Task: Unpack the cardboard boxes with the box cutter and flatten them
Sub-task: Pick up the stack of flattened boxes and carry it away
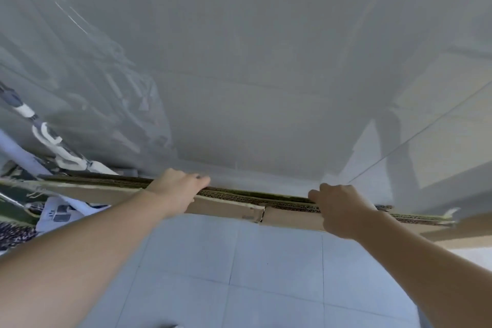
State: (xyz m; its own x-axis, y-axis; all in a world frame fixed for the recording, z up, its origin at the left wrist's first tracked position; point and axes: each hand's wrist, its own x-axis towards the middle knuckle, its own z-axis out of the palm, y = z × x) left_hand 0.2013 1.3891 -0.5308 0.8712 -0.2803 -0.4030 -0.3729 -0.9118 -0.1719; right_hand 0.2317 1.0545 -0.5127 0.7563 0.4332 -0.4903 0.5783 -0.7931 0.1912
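Observation:
A flattened brown cardboard box (229, 208) runs edge-on across the middle of the view, its layered corrugated edges facing up. My left hand (178, 189) grips that top edge left of centre, fingers wrapped over it. My right hand (338, 208) is closed on the same edge further right. A large sheet of translucent plastic film (239, 61) hangs behind the cardboard and fills the upper view. No box cutter shows.
White appliance parts (56, 146) and a printed leaflet (58, 213) lie at the left behind the cardboard. Pale floor tiles (239, 274) spread below my arms. More cardboard (452, 120) shows dimly through the film at the right.

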